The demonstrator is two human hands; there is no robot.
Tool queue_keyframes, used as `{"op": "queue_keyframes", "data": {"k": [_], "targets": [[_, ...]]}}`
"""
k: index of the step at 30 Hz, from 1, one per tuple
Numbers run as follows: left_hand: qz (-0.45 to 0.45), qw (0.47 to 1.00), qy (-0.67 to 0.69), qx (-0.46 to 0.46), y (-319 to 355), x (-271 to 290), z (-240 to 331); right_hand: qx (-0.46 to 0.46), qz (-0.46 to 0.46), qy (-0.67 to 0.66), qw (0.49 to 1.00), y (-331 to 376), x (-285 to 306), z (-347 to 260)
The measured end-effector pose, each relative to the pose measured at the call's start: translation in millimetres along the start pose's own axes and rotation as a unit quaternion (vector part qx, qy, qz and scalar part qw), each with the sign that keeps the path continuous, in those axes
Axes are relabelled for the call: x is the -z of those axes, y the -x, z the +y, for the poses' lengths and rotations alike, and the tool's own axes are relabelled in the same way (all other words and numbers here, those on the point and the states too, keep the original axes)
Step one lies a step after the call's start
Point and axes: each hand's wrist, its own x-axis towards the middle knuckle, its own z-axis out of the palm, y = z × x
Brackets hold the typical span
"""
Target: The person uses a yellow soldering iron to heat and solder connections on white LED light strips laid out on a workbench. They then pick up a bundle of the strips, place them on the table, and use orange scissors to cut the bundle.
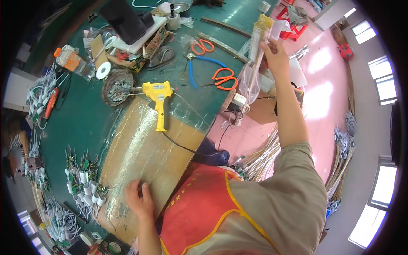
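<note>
My right hand (275,54) is stretched out past the table's edge and grips a long clear tube with a yellowish end (257,40), held upright inside a clear plastic bag (248,80). My left hand (138,199) rests flat, fingers slightly apart, on a brown tape-covered board (144,153) on the green table (76,127); it holds nothing. A yellow soldering gun (159,97) lies on the far end of that board, its black cord running back toward me.
Two orange-handled scissors (224,77), blue-handled pliers (199,63), a round metal dish (117,85), tape rolls and an orange-capped bottle (70,59) crowd the far table. Small white caps with circuit boards (85,178) lie left of my hand. Bundles of tubes (340,161) lie on the pink floor.
</note>
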Motion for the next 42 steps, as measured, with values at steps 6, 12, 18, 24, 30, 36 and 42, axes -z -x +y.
{"op": "queue_keyframes", "data": {"k": [6, 12, 18, 24, 30, 36, 42], "targets": [[0.011, 1.000, -0.001, -0.018, -5.8, 1.7, 12.0, -0.028, 0.009, 0.047, 0.998, 9.1, -23.4, 14.7], [0.017, 1.000, 0.019, -0.013, -2.6, 1.0, 10.3, -0.032, 0.015, 0.160, 0.987, 9.6, -37.7, 9.2], [0.011, 1.000, 0.021, -0.009, -0.5, 0.6, 8.2, -0.075, -0.016, 0.192, 0.978, 10.0, -29.3, 0.3], [0.025, 0.999, 0.041, -0.019, 1.5, -3.7, -0.8, -0.067, -0.037, 0.183, 0.980, 33.3, 9.0, 10.6], [0.011, 0.998, 0.052, -0.023, 1.2, -4.3, -11.1, -0.043, 0.018, 0.161, 0.986, 68.8, 50.0, 17.4], [0.021, 0.997, 0.054, -0.053, -1.1, -3.0, -7.6, -0.121, 0.029, -0.022, 0.992, 88.6, 68.6, 40.1], [0.033, 0.996, 0.077, -0.023, 2.5, -0.8, -8.2, -0.102, 0.133, -0.119, 0.979, 110.7, 62.9, 47.5]]}}
